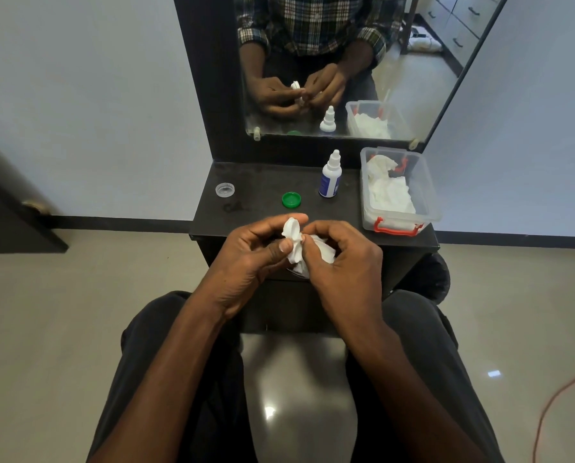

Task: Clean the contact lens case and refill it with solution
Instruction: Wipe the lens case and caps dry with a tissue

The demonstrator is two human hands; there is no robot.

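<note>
Head view is showing both hands working just above the near edge of the dark surface [256, 182]. The left hand [246, 252] is pinching the white contact lens case [292, 228] between thumb and curled fingers, holding it upright, probably so that its wells are facing the other hand. The right hand [339, 259] is gripping a bunched white tissue [322, 250] and is pressing it against the case, which looks like wiping or drying it; cleaning seems to be under way and refilling not yet begun. Most of the case is being hidden by fingers and tissue, so how many wells are uncapped is hard to tell. Further in, a green cap [291, 199] is lying near the middle of the surface, apparently set aside to leave the case open for wiping. Beyond it and a little to the right, the solution bottle [330, 177] is standing upright with its cap on, within easy reach for the refill. Near the left edge a small clear round lid or dish [225, 189] is sitting by itself; what it is cannot be made out. At the right edge a clear plastic box [426, 182] with red latches is holding more white tissues. Behind, at the back edge, a mirror [413, 95] is reflecting the hands, bottle and box.
</note>
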